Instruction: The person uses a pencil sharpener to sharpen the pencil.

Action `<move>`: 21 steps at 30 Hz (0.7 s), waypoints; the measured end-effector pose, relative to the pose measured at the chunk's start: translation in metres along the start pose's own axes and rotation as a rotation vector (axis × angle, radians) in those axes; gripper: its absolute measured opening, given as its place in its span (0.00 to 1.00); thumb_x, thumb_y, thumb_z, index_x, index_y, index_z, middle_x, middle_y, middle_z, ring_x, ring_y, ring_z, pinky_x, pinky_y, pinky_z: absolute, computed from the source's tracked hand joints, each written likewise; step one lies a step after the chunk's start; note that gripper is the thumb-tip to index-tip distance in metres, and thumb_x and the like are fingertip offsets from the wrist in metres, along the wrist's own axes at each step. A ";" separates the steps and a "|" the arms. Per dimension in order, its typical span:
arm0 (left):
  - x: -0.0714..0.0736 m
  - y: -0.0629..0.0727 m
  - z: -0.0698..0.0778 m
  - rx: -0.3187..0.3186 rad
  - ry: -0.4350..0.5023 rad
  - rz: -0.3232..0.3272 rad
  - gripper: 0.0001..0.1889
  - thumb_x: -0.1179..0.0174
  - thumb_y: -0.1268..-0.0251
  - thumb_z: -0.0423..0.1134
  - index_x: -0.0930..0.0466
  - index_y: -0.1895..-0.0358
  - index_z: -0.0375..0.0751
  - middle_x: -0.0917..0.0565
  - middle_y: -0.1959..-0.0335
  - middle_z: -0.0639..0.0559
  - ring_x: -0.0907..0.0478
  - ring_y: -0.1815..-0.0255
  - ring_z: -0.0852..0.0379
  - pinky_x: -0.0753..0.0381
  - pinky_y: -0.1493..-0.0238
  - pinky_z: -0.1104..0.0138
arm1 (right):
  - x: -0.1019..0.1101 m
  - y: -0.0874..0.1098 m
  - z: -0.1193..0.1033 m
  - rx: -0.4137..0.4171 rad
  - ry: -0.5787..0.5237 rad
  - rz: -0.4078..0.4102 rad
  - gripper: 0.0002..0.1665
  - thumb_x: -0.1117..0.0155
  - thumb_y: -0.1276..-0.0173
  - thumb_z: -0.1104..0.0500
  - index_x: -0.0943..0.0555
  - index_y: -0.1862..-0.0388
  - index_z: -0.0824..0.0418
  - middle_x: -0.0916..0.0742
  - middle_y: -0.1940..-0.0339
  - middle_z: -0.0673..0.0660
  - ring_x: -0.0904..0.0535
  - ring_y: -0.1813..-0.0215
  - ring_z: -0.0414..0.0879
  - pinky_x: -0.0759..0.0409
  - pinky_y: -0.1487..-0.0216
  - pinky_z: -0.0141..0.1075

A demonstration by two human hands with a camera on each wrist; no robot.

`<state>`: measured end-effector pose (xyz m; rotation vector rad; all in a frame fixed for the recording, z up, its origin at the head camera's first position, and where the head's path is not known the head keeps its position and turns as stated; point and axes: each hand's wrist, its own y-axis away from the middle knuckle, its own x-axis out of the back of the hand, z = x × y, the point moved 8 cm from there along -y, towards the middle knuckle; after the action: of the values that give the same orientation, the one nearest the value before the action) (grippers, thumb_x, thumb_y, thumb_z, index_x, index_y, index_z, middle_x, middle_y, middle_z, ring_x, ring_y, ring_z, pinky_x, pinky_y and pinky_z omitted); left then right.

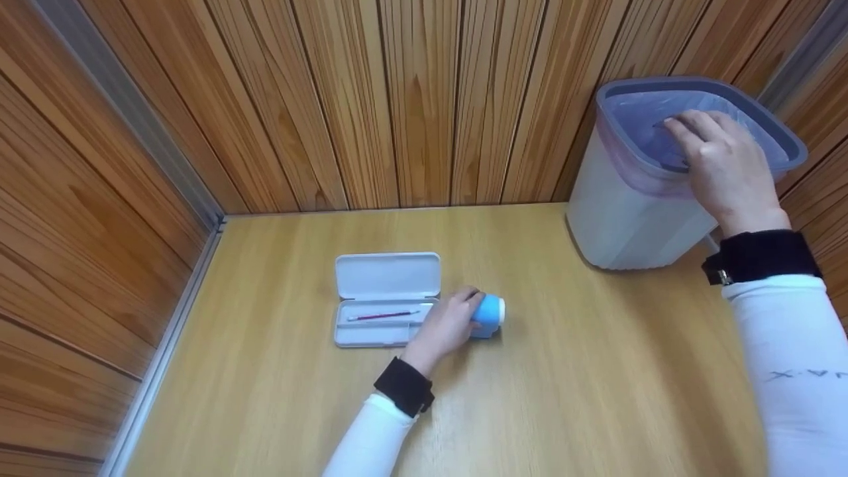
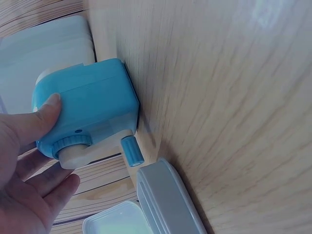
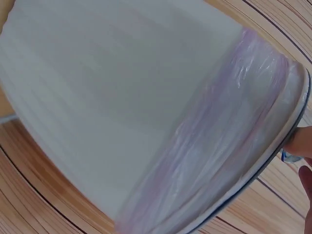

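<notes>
My left hand (image 1: 445, 328) holds a blue hand-crank pencil sharpener (image 2: 90, 100) low at the tabletop. In the left wrist view its thumb lies on the blue body and its fingers are around the crank side. Over the mouth of the lined trash bin (image 1: 636, 225), my right hand (image 1: 732, 162) pinches a small clear piece with a blue edge (image 3: 291, 157), mostly hidden by the bin rim and fingers. Just left of the sharpener lies an opened pale grey pencil case (image 1: 387, 277) with a dark red pencil (image 1: 384, 316) in its upper compartment.
The bin stands at the back right, a plastic liner (image 3: 209, 131) folded over its rim. Wood-panelled walls (image 1: 424, 99) border the wooden table (image 1: 265, 397) at the back and left, with a metal strip (image 1: 179, 305) along the left edge.
</notes>
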<state>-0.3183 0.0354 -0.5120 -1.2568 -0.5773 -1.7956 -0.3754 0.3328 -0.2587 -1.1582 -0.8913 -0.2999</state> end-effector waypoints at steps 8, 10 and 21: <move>0.004 0.000 0.002 -0.039 -0.035 0.050 0.26 0.33 0.38 0.37 0.25 0.36 0.38 0.24 0.38 0.44 0.24 0.41 0.47 0.26 0.40 0.58 | 0.019 0.011 -0.009 -0.311 -0.267 0.171 0.38 0.26 0.49 0.74 0.25 0.36 0.67 0.23 0.39 0.65 0.28 0.38 0.59 0.32 0.35 0.40; 0.004 0.000 0.002 -0.033 -0.019 0.044 0.27 0.33 0.38 0.37 0.26 0.35 0.38 0.24 0.38 0.43 0.24 0.40 0.47 0.27 0.39 0.58 | 0.017 0.014 -0.020 -0.327 -0.319 0.158 0.40 0.23 0.51 0.72 0.25 0.37 0.67 0.22 0.40 0.65 0.26 0.40 0.58 0.31 0.37 0.35; 0.002 0.000 0.001 -0.019 0.019 0.032 0.27 0.33 0.39 0.36 0.25 0.36 0.38 0.24 0.39 0.43 0.24 0.40 0.47 0.27 0.39 0.58 | -0.081 0.085 -0.095 -0.284 -0.744 -0.253 0.40 0.19 0.57 0.71 0.25 0.43 0.72 0.19 0.50 0.66 0.18 0.53 0.57 0.20 0.50 0.33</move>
<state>-0.3179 0.0357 -0.5092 -1.2538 -0.5270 -1.7884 -0.3309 0.2651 -0.3857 -1.4496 -1.6970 -0.1998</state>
